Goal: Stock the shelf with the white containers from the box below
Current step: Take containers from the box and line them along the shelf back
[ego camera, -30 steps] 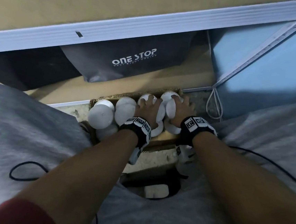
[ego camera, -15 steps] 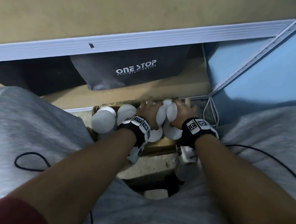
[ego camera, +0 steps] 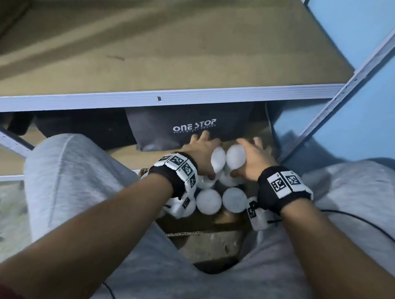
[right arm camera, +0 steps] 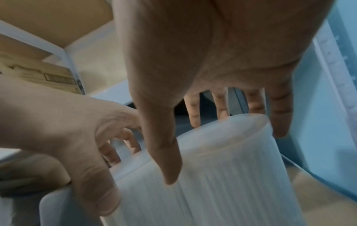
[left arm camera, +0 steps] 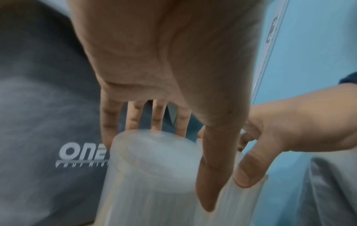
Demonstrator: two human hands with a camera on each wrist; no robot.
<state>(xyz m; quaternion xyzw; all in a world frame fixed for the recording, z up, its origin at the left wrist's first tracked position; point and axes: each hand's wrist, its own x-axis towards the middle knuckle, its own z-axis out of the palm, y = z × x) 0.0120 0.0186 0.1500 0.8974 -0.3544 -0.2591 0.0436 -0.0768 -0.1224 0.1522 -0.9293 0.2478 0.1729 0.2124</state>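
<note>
My left hand [ego camera: 202, 149] grips one white ribbed container [ego camera: 217, 161] and my right hand [ego camera: 250, 154] grips another [ego camera: 235, 157], side by side above the cardboard box [ego camera: 183, 232]. In the left wrist view the thumb [left arm camera: 210, 175] lies on the front of the left container [left arm camera: 150, 168], with the fingers behind it. The right wrist view shows the same grip on the right container [right arm camera: 231, 168]. Several more white containers [ego camera: 208, 201] stand in the box, between my knees. The tan shelf board [ego camera: 165, 49] lies above and ahead.
A dark "ONE STOP" bag [ego camera: 189, 124] stands on the lower shelf, right behind my hands. The shelf's white front rail [ego camera: 160, 97] crosses above them. A blue wall [ego camera: 378, 94] and a slanted white upright [ego camera: 336, 97] close off the right side.
Both hands have risen out of the box, each with a white container. The view has tilted up, and the upper shelf board now shows.
</note>
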